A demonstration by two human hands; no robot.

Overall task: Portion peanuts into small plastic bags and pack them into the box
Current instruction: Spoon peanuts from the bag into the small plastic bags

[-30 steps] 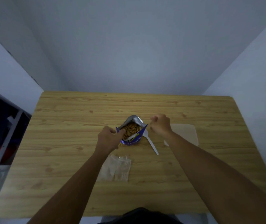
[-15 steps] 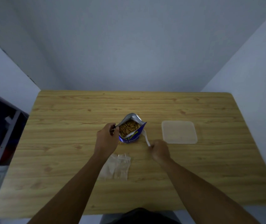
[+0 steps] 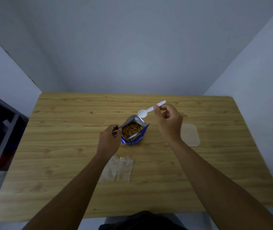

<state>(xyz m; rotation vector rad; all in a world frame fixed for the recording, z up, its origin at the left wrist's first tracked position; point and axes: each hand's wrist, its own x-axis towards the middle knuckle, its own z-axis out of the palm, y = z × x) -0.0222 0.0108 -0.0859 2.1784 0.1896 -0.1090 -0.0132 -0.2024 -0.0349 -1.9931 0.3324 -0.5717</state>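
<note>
My left hand pinched the rim of the open peanut bag standing on the table while my right hand pinched the white spoon just above it; a slack left pinch could have let the scoop tip the bag and spill peanuts.

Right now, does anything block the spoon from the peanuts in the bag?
Nothing visible does. The right hand holds the spoon at the far rim of the peanut bag, whose mouth the left hand pinches open.
</note>
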